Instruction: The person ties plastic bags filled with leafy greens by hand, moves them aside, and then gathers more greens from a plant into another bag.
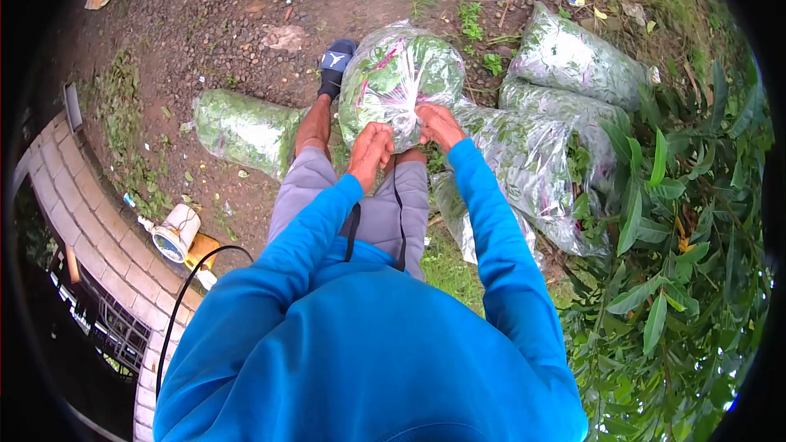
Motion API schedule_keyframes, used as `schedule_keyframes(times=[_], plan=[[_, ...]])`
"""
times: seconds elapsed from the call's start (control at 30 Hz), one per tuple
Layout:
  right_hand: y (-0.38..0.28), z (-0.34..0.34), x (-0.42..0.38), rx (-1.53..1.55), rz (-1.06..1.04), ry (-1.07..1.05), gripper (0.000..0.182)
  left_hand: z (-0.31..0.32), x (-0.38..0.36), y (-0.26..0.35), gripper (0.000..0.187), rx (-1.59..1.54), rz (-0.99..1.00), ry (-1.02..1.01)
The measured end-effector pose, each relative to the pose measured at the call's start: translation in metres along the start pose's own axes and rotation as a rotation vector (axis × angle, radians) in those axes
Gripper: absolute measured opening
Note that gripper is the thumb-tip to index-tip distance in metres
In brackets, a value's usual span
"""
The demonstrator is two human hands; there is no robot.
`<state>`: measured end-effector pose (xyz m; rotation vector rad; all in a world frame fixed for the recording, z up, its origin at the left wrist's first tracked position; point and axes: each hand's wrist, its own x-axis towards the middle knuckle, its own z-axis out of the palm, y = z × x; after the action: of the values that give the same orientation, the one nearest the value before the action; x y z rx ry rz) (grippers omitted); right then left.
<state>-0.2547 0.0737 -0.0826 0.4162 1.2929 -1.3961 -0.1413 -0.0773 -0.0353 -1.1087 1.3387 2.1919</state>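
Note:
A clear plastic bag [378,74] packed with green leaves and some reddish-purple stems stands upright between my legs. Its top is drawn together in tight folds towards me. My left hand [371,150] is closed at the near left side of the gathered top, fingers curled inward. On the other side, my right hand [440,125] pinches the plastic at the right of the folds. The fingertips of both hands are partly hidden, and I cannot make out whether a tie is in them.
Filled bags lie at right, including one at the back [577,57] and a large one [524,151]. Another bag [246,131] lies left. A white bucket [178,229] stands near the brick edging [98,217]. A leafy bush [655,278] crowds the right side.

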Motion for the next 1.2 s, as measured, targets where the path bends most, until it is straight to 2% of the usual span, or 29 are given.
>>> schedule_keyframes(times=[0.07,0.2,0.27,0.33,0.4,0.47,0.53,0.6,0.7,0.73,0.8,0.83,0.87,0.93,0.97,1.0,1.07,1.1,1.13,1.2], plan=[[-0.004,0.002,-0.001,-0.007,0.023,0.006,0.031,0.007,0.005,0.012,0.022,-0.027,-0.229,0.055],[-0.005,0.003,-0.005,-0.051,0.021,-0.006,0.03,0.016,0.022,0.014,0.019,-0.101,-0.28,0.02],[-0.002,0.006,-0.008,-0.074,-0.022,0.005,0.029,0.018,0.029,0.016,0.016,-0.146,-0.196,0.069],[-0.002,0.011,-0.014,-0.094,-0.066,0.015,0.028,0.016,0.037,0.02,0.012,-0.238,-0.221,0.072],[-0.003,0.018,-0.022,0.063,-0.098,0.04,0.029,0.013,0.037,0.023,0.009,-0.328,-0.246,0.075],[-0.006,0.027,-0.029,0.168,-0.109,0.09,0.029,0.011,0.037,0.027,0.008,-0.585,-0.312,-0.033],[-0.01,0.037,-0.037,0.276,-0.12,0.143,0.029,0.008,0.034,0.034,0.009,-0.562,-0.323,-0.076],[-0.012,0.045,-0.046,0.531,-0.236,0.1,0.027,0.005,0.026,0.044,0.01,-0.538,-0.34,-0.119],[-0.016,0.057,-0.056,0.641,-0.195,0.077,0.022,-0.007,0.012,0.065,0.018,0.124,0.043,-0.214],[-0.019,0.063,-0.06,0.648,-0.201,0.076,0.022,-0.011,0.011,0.066,0.018,0.133,0.045,-0.217],[-0.021,0.073,-0.068,0.578,-0.122,0.15,0.02,-0.015,0.011,0.07,0.019,0.224,0.239,-0.363],[-0.02,0.077,-0.069,0.583,-0.152,0.165,0.023,-0.018,0.008,0.073,0.019,0.094,0.111,-0.435],[-0.018,0.077,-0.067,0.592,-0.155,0.172,0.023,-0.018,0.006,0.075,0.019,0.1,0.105,-0.443],[-0.018,0.075,-0.059,0.871,-0.124,0.205,0.025,-0.016,0.003,0.088,0.019,0.076,-0.188,-0.468],[-0.018,0.072,-0.053,0.949,-0.095,0.277,0.029,-0.019,0.01,0.089,0.02,0.283,-0.183,-0.521],[-0.017,0.067,-0.046,0.961,-0.091,0.283,0.029,-0.023,0.017,0.088,0.02,0.289,-0.196,-0.524],[-0.019,0.054,-0.027,1.162,-0.066,0.363,0.031,-0.031,0.036,0.082,0.021,0.774,0.337,-0.697],[-0.024,0.051,-0.012,1.144,-0.066,0.418,0.033,-0.04,0.046,0.073,0.024,0.79,0.445,-0.687],[-0.018,0.042,0.003,1.162,-0.067,0.42,0.033,-0.052,0.058,0.062,0.024,0.802,0.436,-0.699],[-0.015,0.026,0.031,1.404,0.097,0.642,0.032,-0.065,0.081,0.065,0.02,0.742,0.255,-0.698]])
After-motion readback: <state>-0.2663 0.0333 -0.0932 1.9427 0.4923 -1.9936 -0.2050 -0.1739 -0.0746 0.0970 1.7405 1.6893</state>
